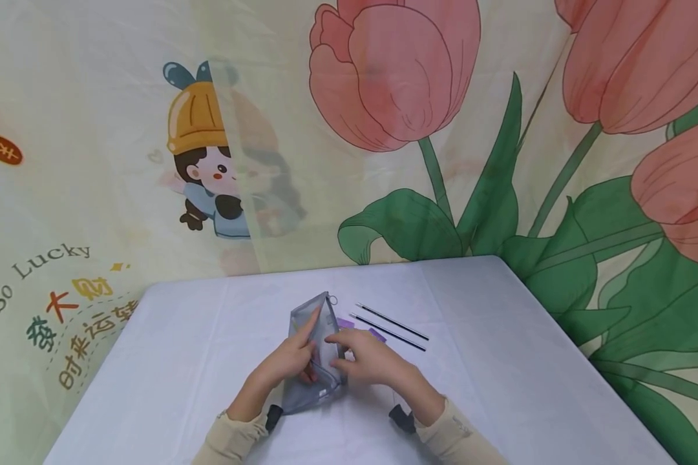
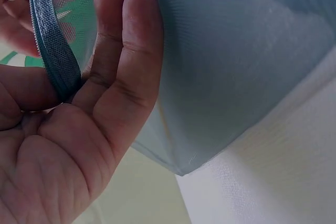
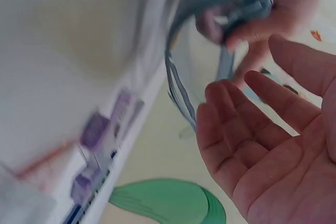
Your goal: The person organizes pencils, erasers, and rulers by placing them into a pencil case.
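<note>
A grey-blue mesh zipper pouch point(image 1: 305, 391) stands tilted on the white table, its mouth spread apart. My left hand point(image 1: 293, 355) holds the pouch at its opening. The left wrist view shows the zipper edge point(image 2: 55, 40) between the thumb and the fingers, with two fingers lying against the mesh. At the pouch's right side is my right hand point(image 1: 372, 355), its fingers loosely bent. In the right wrist view the fingertips point(image 3: 207, 114) of that hand are at the pouch's edge, gripping nothing visible. Whether anything lies inside the pouch is unclear.
Two thin dark pen-like sticks point(image 1: 392, 321) lie side by side to the pouch's right. Small purple-and-white pieces point(image 3: 95, 129) sit near them, partly hidden by the right hand in the head view. A printed tulip cloth point(image 1: 395, 77) hangs behind the table point(image 1: 529, 387).
</note>
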### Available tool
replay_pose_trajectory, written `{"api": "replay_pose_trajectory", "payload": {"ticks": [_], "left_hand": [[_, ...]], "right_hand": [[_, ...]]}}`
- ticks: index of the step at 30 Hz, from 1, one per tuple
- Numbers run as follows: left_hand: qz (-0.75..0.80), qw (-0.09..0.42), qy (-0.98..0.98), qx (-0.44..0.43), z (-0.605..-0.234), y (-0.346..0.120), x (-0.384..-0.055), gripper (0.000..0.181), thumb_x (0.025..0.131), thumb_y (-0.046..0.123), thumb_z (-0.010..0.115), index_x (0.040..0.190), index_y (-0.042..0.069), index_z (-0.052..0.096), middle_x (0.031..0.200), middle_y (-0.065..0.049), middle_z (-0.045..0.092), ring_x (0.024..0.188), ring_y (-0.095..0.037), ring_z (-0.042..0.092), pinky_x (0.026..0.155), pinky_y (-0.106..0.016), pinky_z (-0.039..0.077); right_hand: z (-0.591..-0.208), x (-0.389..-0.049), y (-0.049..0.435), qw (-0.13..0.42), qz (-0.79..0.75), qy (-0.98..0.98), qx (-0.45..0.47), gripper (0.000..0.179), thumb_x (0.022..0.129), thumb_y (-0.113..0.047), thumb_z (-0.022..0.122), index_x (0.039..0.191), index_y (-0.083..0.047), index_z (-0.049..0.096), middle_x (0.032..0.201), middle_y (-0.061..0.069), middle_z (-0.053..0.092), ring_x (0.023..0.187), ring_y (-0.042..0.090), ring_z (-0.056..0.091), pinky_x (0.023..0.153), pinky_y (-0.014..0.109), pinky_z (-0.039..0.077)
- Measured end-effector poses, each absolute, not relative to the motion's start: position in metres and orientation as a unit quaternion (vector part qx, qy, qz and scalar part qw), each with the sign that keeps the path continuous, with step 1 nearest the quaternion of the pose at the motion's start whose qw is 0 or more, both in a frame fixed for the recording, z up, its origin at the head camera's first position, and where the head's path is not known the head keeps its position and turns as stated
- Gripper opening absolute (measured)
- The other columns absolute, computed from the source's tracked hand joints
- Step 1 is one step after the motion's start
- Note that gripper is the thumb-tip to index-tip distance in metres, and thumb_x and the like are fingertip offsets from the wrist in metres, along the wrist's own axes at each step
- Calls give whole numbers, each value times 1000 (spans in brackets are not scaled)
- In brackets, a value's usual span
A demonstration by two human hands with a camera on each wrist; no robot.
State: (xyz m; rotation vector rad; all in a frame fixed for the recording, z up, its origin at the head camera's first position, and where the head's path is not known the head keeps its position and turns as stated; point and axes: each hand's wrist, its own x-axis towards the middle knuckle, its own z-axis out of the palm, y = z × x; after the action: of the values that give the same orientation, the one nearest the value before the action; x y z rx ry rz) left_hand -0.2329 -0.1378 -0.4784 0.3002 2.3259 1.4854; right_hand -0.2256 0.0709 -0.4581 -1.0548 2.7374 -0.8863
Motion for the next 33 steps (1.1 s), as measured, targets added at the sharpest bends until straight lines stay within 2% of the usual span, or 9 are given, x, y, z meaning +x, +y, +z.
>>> {"api": "replay_pose_trajectory", "payload": {"ticks": [5,11,15,20,27,33], "left_hand": [[526,177,825,101,-479,-137,-234,72,102,5,36,160,32,4,78,-20,57,56,-25,67,54,-42,58],[525,174,827,101,-480,-136,-235,74,101,3,36,160,33,3,77,-17,56,56,-24,67,52,-41,58],[525,176,827,97,-480,-136,-234,75,101,3,37,160,33,3,79,-16,56,56,-24,67,52,-40,58],[525,184,826,95,-481,-137,-233,73,102,4,36,160,33,2,79,-15,57,58,-25,67,53,-40,58],[530,189,821,97,-481,-136,-233,71,103,5,35,160,32,2,77,-15,53,58,-26,67,54,-41,58],[527,191,823,94,-482,-136,-233,71,103,5,34,160,33,2,79,-15,56,57,-27,66,53,-41,58]], "right_hand": [[-447,-226,87,-34,-263,906,-330,57,92,-29,71,142,-8,53,147,11,52,135,30,50,110,47,43],[-438,-236,112,-98,-276,912,-286,87,81,-46,79,153,-17,39,163,12,25,146,40,31,116,64,24],[-438,-242,124,-126,-247,924,-263,101,76,-59,77,157,-21,30,166,13,10,150,42,20,118,67,13],[-444,-249,134,-135,-193,944,-232,109,71,-71,73,158,-27,24,167,11,-3,153,39,9,119,67,2],[-453,-262,153,-133,-182,956,-190,116,69,-76,70,160,-27,17,167,14,-7,153,40,2,118,66,-5],[-458,-270,172,-124,-179,962,-166,115,70,-74,71,160,-26,18,166,16,-6,152,43,4,117,68,-3]]}}
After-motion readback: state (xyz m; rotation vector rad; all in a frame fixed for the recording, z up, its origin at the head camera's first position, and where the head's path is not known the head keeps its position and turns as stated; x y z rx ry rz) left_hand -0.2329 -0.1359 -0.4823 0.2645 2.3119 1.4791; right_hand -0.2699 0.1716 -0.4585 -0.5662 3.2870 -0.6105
